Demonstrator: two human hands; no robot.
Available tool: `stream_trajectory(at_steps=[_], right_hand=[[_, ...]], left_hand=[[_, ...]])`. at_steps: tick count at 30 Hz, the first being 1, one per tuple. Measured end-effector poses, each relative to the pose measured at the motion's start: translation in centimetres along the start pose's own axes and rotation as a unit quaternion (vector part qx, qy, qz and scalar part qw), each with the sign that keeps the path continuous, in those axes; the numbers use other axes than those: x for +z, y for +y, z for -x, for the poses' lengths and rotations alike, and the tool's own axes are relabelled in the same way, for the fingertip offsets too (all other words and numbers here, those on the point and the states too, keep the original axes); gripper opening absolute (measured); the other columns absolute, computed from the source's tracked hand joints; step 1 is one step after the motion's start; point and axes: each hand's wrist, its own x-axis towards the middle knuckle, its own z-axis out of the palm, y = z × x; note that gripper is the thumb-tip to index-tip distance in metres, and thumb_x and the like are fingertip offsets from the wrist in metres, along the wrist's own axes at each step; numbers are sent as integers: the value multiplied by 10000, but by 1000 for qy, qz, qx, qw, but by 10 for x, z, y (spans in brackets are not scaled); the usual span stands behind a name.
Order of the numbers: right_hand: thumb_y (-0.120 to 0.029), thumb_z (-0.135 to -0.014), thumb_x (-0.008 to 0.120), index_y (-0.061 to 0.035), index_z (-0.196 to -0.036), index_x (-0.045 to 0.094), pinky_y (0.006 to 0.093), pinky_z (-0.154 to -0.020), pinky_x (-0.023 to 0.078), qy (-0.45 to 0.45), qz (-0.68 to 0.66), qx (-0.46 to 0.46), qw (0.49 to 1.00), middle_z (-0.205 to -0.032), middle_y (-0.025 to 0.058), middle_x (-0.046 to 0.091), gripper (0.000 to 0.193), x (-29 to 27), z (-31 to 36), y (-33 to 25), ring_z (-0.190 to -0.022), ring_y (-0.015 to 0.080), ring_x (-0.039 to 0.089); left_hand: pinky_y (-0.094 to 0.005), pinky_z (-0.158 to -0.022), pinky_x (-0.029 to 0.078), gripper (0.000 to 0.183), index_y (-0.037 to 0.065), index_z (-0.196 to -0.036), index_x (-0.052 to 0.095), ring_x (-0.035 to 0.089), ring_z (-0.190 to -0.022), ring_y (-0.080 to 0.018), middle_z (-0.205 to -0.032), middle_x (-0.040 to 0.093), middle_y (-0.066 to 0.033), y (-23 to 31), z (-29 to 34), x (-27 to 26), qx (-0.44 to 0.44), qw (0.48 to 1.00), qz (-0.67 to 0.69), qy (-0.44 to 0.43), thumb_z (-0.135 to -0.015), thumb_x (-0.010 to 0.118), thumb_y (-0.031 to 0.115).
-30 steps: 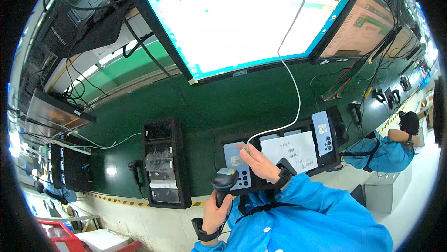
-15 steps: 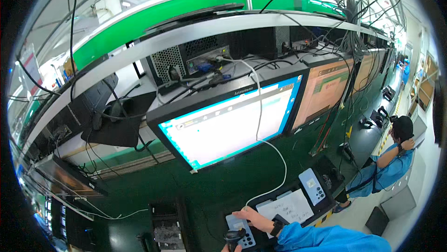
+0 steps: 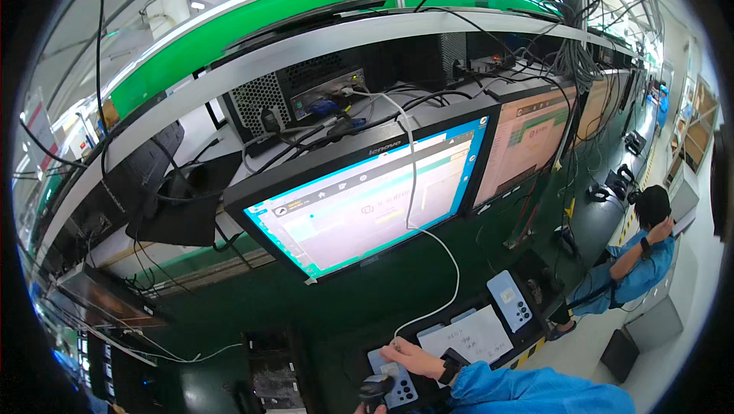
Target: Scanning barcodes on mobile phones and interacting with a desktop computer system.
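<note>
My right hand [image 3: 411, 357] reaches out from a blue sleeve, wearing a black wristband. It lies over a pale blue phone [image 3: 399, 387] in a black tray [image 3: 535, 337], and its fingertips pinch the end of a white cable [image 3: 451, 261]. That cable runs up over the large lit monitor [image 3: 359, 200]. Only a sliver of my left hand [image 3: 359, 409] shows at the bottom edge, wrapped around a black handheld scanner [image 3: 376, 389]. In the same tray, a white paper sheet [image 3: 478, 334] and a second blue phone [image 3: 511, 301] lie to the right.
A second monitor [image 3: 535, 135] stands to the right. A computer case [image 3: 306, 93] and tangled cables sit on the shelf above. A co-worker in blue [image 3: 634, 265] sits at the far right by grey boxes [image 3: 650, 322]. Another black tray [image 3: 271, 368] sits lower left.
The view has tilted upward, so the monitors and shelf fill the picture and my hands have dropped to the bottom edge. My hands keep their hold on the cable and scanner.
</note>
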Motion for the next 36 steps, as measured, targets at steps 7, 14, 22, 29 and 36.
stream_trajectory(at_steps=[7, 14, 22, 29, 36], right_hand=[[-294, -737, 782, -25, -856, 472, 379, -717, 443, 218, 324, -277, 878, -811, 140, 515, 427, 20, -15, 43, -963, 292, 583], [-220, -773, 714, -37, -948, 490, 376, -645, 485, 163, 221, -165, 947, -763, 136, 593, 337, 9, 8, 23, -714, 276, 621], [-140, -976, 400, -12, -897, 526, 291, -801, 448, 0, 146, -241, 960, -949, 94, 580, 196, 8, 46, -36, -883, 165, 546], [-93, -905, 577, 20, -947, 663, 281, -724, 484, 7, 145, -184, 972, -887, 61, 664, 148, 13, 54, -61, -802, 150, 597], [-98, -844, 655, -11, -918, 682, 326, -729, 514, -9, 334, -301, 893, -893, 105, 666, 118, 9, 57, -62, -831, 242, 646]], left_hand=[[-339, -693, 482, 417, -18, -1154, 574, 603, -789, -234, -893, 643, -164, -165, -103, -81, 121, 950, -224, 183, -777, 659, 137], [-414, -853, 498, 465, -14, -1185, 572, 632, -947, -359, -1041, 656, -206, -176, -162, -38, 160, 891, -265, 332, -767, 644, 177], [-277, -791, 486, 280, -4, -1092, 604, 612, -890, -135, -961, 661, -95, 56, -46, 18, 191, 978, -16, -85, -831, 662, 79], [-241, -662, 484, 245, 14, -1039, 623, 622, -754, -105, -840, 675, -77, 47, -51, 21, 182, 980, 3, -79, -803, 682, 38], [-231, -631, 468, 269, 17, -1045, 625, 593, -709, -82, -783, 653, -73, 45, -49, 21, 181, 979, -36, -92, -789, 699, 55]])
